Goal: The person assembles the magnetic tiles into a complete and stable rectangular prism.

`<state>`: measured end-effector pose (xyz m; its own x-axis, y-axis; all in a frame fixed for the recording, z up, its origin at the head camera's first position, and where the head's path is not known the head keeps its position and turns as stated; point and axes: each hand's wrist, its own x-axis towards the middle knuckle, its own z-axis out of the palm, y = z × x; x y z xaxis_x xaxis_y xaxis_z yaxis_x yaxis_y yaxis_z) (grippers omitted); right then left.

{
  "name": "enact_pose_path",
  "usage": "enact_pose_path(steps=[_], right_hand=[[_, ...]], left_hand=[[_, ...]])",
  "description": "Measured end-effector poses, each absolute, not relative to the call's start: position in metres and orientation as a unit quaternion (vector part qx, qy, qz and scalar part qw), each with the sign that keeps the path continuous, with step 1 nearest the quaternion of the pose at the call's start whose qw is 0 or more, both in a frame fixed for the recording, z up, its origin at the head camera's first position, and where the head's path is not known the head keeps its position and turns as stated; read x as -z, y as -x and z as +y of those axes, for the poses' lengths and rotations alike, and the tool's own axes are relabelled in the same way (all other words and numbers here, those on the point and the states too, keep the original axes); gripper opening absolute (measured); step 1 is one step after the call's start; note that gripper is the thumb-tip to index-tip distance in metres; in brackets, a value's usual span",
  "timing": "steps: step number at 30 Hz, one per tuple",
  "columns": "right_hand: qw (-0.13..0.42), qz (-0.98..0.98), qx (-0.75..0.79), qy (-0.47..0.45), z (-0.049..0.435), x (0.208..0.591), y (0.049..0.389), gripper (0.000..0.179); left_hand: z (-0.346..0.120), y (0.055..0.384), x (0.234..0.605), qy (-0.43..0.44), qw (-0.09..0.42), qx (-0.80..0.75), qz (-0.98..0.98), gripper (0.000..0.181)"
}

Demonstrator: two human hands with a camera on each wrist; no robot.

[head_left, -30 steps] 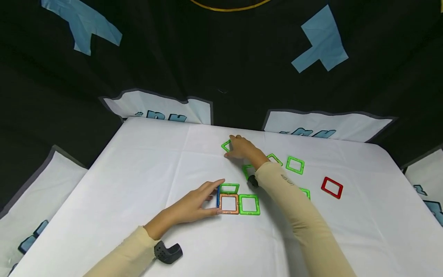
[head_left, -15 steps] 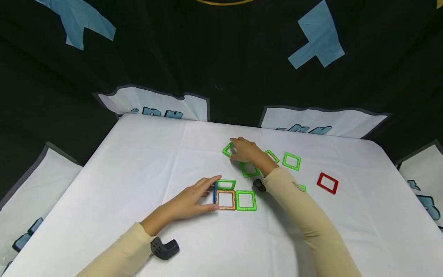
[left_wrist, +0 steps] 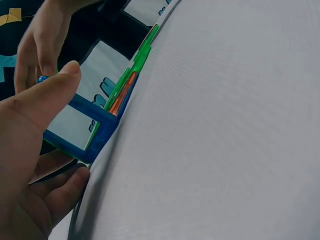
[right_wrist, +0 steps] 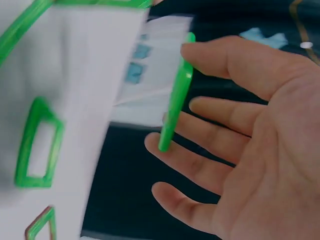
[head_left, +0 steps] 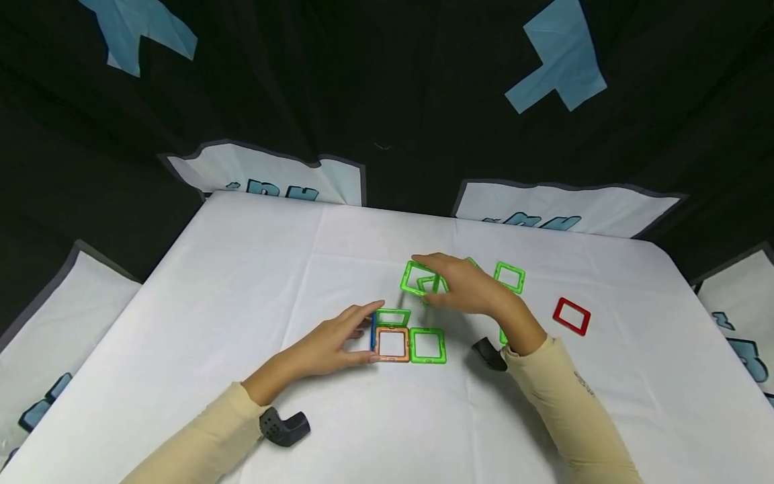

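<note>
My left hand pinches an upright blue square magnetic tile, its thumb on one edge and fingers at the opposite side. Against the blue tile lies an orange square tile, with a green square tile flat to its right. Behind the orange one, another green tile adjoins the blue. Farther back, my right hand holds a green square tile lifted over the table, between thumb and fingertips. In the head view this tile overlaps another green one lying beneath.
To the right of the right hand lie a green square tile and a red square tile. Part of one more green tile shows beside the right wrist. A black curtain hangs behind the white table.
The right hand has picked up the green tile from the back of the table and moved it toward the front and slightly right. The left hand stays at the blue tile.
</note>
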<state>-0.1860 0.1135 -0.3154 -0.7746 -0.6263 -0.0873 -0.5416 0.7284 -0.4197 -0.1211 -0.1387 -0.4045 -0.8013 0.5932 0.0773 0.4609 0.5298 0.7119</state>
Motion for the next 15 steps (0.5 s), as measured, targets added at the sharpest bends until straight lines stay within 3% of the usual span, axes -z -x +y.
enact_pose_path(steps=[9,15], right_hand=[[0.083,0.878,0.181,0.436,0.1,0.32,0.151,0.058],[0.094,0.869,0.189,0.448,0.091,0.324,0.143,0.058]], left_hand=[[-0.139,0.121,0.405,-0.306,0.084,-0.373,0.872,0.08],[-0.14,0.122,0.405,-0.3,0.081,-0.368,0.876,0.078]])
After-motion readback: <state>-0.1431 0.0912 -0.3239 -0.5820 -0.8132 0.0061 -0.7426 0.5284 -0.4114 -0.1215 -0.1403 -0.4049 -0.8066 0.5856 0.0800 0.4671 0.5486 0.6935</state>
